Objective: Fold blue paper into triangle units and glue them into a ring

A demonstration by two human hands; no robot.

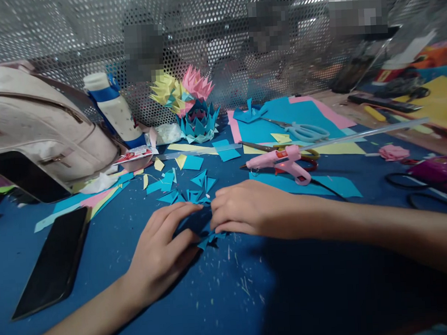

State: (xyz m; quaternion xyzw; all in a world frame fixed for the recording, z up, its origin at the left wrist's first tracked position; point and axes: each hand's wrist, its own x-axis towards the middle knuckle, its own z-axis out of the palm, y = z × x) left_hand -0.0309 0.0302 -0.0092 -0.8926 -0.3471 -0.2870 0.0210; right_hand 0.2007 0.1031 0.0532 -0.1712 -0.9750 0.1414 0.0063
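Note:
My left hand (167, 244) rests low over the blue tabletop, its thumb and fingers apart, close to small folded blue paper pieces (212, 239). Across from it, my right hand (247, 208) is bent down with its fingers together over the same pieces. Its fingertips are partly hidden, so what they pinch cannot be made out. Just beyond both hands lie more folded blue paper pieces (204, 180). A pink glue gun (282, 160) lies on its side behind my right hand, above a blue paper strip (335, 185).
Folded paper flowers (199, 120) stand against the perforated metal panel (218, 44). Light-blue-handled scissors (305, 132) lie on coloured sheets (313, 114). On the left are a phone (53, 264), another phone (25, 173), a pale bag (47, 116) and a bottle (113, 113).

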